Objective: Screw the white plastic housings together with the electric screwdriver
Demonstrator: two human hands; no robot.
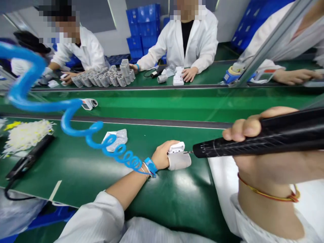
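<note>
My left hand [162,155] is closed around a wrist blood pressure monitor, gripping it low over the green bench. Its white plastic case [177,147] faces right, with small dark holes along the edge, and its pale grey cuff [180,161] curls below. A black electric screwdriver [227,147] lies nearly level in my right hand [255,145], fingers wrapped round its barrel. The thin metal bit [188,152] points left and reaches the monitor's right side; whether it sits in a screw I cannot tell. A blue wrist strap [151,167] with a coiled cord is on my left wrist.
The blue coiled cord [93,136] stretches across the upper left. On the bench [162,195] lie a bubble-wrap packet [115,140], a pile of white and yellow strips [29,133] and a black tool [30,157]. Past the green conveyor [157,104], co-workers handle monitors beside many grey cuffs [103,77].
</note>
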